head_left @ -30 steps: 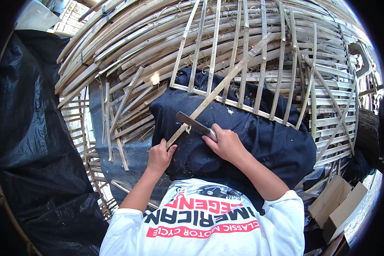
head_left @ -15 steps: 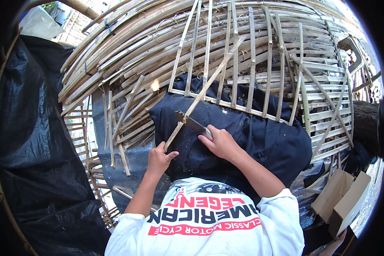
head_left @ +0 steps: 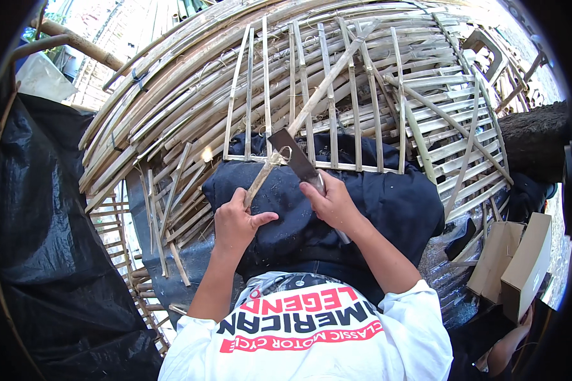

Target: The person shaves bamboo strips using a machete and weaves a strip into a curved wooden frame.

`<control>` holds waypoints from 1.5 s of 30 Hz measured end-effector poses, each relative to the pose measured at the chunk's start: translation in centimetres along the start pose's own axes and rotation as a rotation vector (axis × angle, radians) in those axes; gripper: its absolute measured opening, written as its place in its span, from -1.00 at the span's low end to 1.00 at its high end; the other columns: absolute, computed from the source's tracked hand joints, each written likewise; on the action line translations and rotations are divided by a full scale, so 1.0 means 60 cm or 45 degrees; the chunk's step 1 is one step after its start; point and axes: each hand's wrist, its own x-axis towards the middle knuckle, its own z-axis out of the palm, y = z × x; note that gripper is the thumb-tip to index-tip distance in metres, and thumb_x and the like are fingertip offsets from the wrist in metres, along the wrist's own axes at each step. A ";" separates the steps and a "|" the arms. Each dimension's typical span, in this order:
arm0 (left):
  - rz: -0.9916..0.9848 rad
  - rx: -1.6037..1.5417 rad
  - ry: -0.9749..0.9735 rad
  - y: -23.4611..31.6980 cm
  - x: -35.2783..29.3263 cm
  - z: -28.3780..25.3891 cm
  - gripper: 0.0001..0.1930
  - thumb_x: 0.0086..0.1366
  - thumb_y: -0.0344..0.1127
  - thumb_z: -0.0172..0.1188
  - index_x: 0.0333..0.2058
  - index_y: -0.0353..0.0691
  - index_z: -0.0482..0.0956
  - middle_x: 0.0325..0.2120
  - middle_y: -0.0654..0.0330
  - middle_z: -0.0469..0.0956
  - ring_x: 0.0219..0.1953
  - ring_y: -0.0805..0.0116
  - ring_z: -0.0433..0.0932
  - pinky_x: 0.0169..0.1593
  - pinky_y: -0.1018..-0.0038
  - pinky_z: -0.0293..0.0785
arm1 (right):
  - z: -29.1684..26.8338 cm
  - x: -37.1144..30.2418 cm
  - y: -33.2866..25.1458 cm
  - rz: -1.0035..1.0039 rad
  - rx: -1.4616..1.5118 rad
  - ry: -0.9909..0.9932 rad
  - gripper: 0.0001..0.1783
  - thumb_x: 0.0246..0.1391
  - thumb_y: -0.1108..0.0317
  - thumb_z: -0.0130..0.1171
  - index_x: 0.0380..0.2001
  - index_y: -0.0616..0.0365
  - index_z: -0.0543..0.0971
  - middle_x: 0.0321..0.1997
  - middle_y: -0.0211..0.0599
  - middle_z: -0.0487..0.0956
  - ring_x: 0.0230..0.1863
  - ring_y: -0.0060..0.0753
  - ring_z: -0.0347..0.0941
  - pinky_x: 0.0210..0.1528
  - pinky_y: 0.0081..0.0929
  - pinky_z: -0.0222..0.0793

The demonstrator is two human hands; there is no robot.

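Note:
My left hand (head_left: 236, 222) grips the lower end of a long bamboo strip (head_left: 327, 86), with the thumb sticking out to the right. The strip slants up and away to the right, across a slatted bamboo frame (head_left: 332, 120). In my right hand (head_left: 332, 202) is a knife with a broad, dark blade (head_left: 297, 157). The blade lies against the strip, a little beyond my left hand. A thin curled shaving (head_left: 285, 153) stands up from the strip beside the blade. Dark cloth (head_left: 381, 200) covers my lap beneath both hands.
Long split bamboo strips (head_left: 190, 82) are piled ahead. Shorter pieces (head_left: 171, 209) lie at the left, near a hanging black sheet (head_left: 57, 241). An open cardboard box (head_left: 524, 254) stands at right, below a dark log (head_left: 527, 136). Bare skin shows at the lower right edge.
The knife has shifted up along the strip and its blade now shows more broadside. A curled shaving has risen at the blade. The whole view has also shifted slightly.

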 end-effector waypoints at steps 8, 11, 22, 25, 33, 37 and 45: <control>0.146 -0.138 -0.051 0.067 0.028 0.030 -0.16 -0.24 0.61 0.07 -0.52 -0.22 0.33 -0.82 0.17 0.32 -0.69 0.04 0.51 -0.57 0.30 0.42 | -0.038 -0.030 0.008 -0.100 -0.067 0.018 -0.70 0.17 0.19 0.16 -0.40 0.24 0.46 -0.68 -0.35 0.42 -0.70 -0.57 0.30 -0.60 -0.52 0.21; 0.194 -0.109 -0.029 0.068 0.030 0.042 -0.14 -0.22 0.64 0.03 -0.50 -0.22 0.35 -0.82 0.18 0.31 -0.70 0.05 0.50 -0.58 0.32 0.42 | -0.047 -0.031 0.024 -0.280 -0.365 -0.069 -0.73 0.18 0.19 0.15 -0.39 0.21 0.46 -0.68 -0.42 0.42 -0.71 -0.63 0.28 -0.62 -0.58 0.20; 0.112 -0.479 -0.153 0.071 0.024 0.060 -0.02 -0.14 0.73 -0.22 -0.41 -0.28 0.41 -0.76 0.16 0.37 -0.63 0.09 0.54 -0.50 0.34 0.43 | -0.026 -0.041 0.008 0.125 0.090 -0.003 -0.72 0.19 0.20 0.14 -0.39 0.22 0.47 -0.68 -0.44 0.42 -0.66 -0.67 0.32 -0.60 -0.60 0.25; 0.099 -0.591 -0.146 0.073 0.028 0.062 0.03 -0.17 0.76 -0.26 -0.37 -0.29 0.42 -0.73 0.15 0.37 -0.62 0.16 0.51 -0.50 0.37 0.40 | -0.011 -0.039 0.028 -0.136 -0.123 -0.161 -0.74 0.21 0.19 0.12 -0.34 0.19 0.47 -0.68 -0.48 0.41 -0.71 -0.71 0.30 -0.67 -0.67 0.22; 0.041 -0.834 -0.175 0.054 0.022 0.082 -0.02 -0.01 0.70 -0.31 -0.33 -0.31 0.40 -0.67 0.17 0.33 -0.61 0.37 0.34 -0.50 0.44 0.26 | -0.008 -0.057 0.018 0.106 0.079 -0.181 -0.71 0.08 0.24 0.26 -0.26 0.22 0.48 -0.62 -0.48 0.46 -0.68 -0.71 0.35 -0.66 -0.69 0.25; -0.017 -0.885 -0.034 0.056 0.021 0.087 -0.43 0.39 0.19 -0.26 -0.30 -0.31 0.38 -0.63 0.11 0.39 -0.58 0.21 0.44 -0.46 0.37 0.32 | 0.015 -0.050 0.046 -0.032 0.371 0.081 -0.66 -0.02 0.43 0.34 -0.21 0.26 0.45 -0.58 -0.39 0.48 -0.66 -0.65 0.41 -0.60 -0.67 0.36; -0.025 -0.763 0.043 0.063 0.007 0.087 -0.78 0.46 -0.25 -0.13 -0.27 -0.29 0.35 -0.59 -0.04 0.44 -0.53 -0.05 0.50 -0.46 0.27 0.33 | 0.086 -0.006 -0.020 -0.351 0.645 0.371 -0.53 -0.11 0.54 0.40 -0.12 0.25 0.41 -0.11 -0.19 0.57 -0.55 -0.69 0.45 -0.56 -0.69 0.39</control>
